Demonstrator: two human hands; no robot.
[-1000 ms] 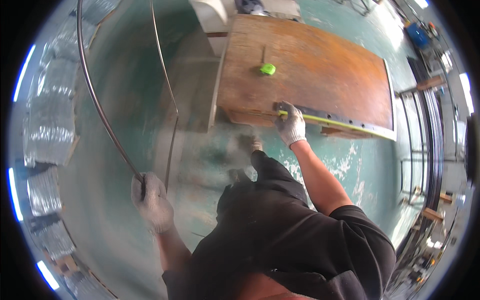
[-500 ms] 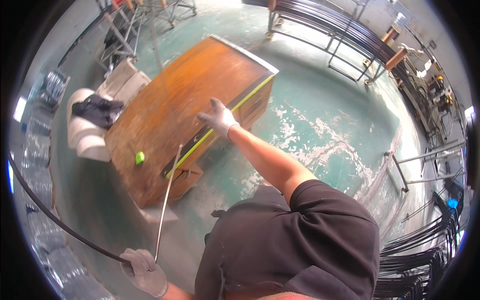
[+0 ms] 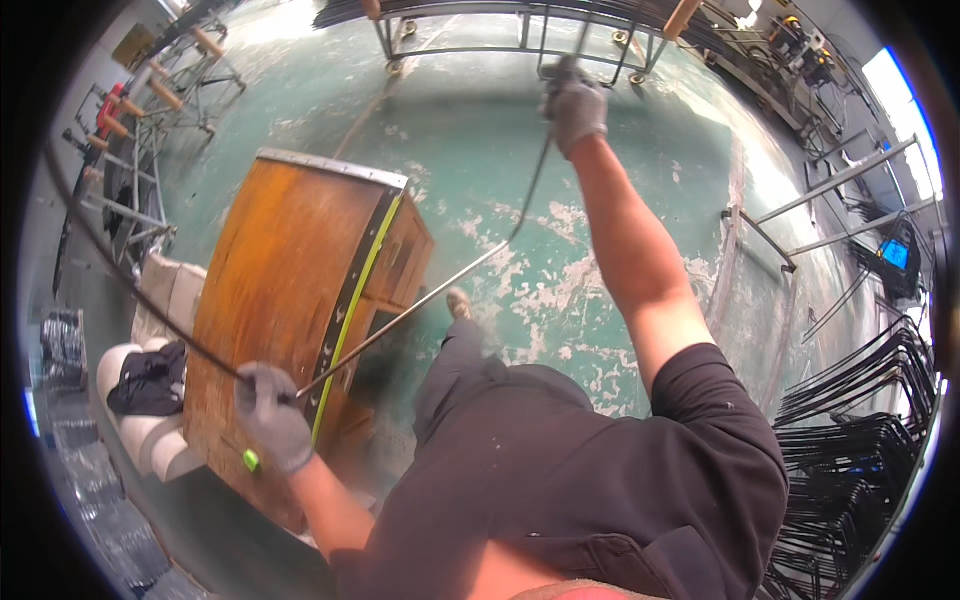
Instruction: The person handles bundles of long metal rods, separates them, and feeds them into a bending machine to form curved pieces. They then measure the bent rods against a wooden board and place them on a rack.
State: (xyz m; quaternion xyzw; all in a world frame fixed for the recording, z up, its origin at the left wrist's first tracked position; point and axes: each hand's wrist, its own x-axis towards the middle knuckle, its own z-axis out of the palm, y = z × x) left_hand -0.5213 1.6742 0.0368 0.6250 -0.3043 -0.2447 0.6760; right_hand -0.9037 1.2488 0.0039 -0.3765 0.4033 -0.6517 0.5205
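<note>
A long bent metal rod (image 3: 430, 297), bright silver in the middle and dark toward both ends, spans between my hands. My left hand (image 3: 272, 418), in a grey work glove, is closed around it near one bend, over the wooden workbench (image 3: 270, 240). From there a dark length runs up to the far left. My right hand (image 3: 578, 112), also gloved and slightly blurred, is raised at arm's length over the floor. Its fingers wrap round the rod's other dark length. A yellow-green strip (image 3: 355, 290) lines the bench's right edge, and a small bright green object (image 3: 251, 460) lies on its top.
Wheeled metal racks (image 3: 520, 45) with long dark bars stand at the far side. Several bent black rods (image 3: 840, 470) are stacked at right. White rolls with dark cloth (image 3: 148, 380) sit left of the bench, near plastic-wrapped bundles (image 3: 90, 480). A metal frame (image 3: 830, 190) stands right.
My right hand has left its place above the bench and taken hold of the rod, up and to the right. My left hand has risen with the rod. The view has turned right.
</note>
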